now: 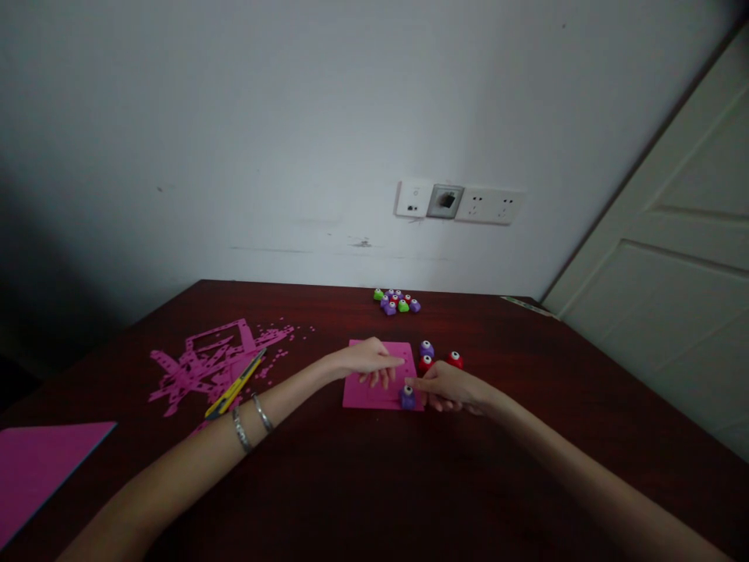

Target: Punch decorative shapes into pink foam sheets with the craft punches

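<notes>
- Nearest, left edge: we see a large pink sheet (47, 472) on the dark wooden table (328, 492).
- Two silver bracelets (240, 429) on our left wrist; yellow cutter (235, 386) just beyond, by pink scraps (204, 368).
- Purple eyeball figure (408, 400): upright at the near right corner of the small pink sheet (366, 396).
- Our right hand (449, 386): right at that figure's side, index reaching toward its top, other fingers curled under; we can't tell if it grips.
- Our left hand (370, 361): over the small sheet, index stretched out, other fingers loosely bent and apart, nothing seen in them; contact unclear.
- Just past our right hand: red figure (426, 364), second red figure (455, 360), another purple figure (427, 349).
- Far table edge: cluster of purple, green, red figures (403, 306).
- Behind: wall with socket plates (490, 206).
</notes>
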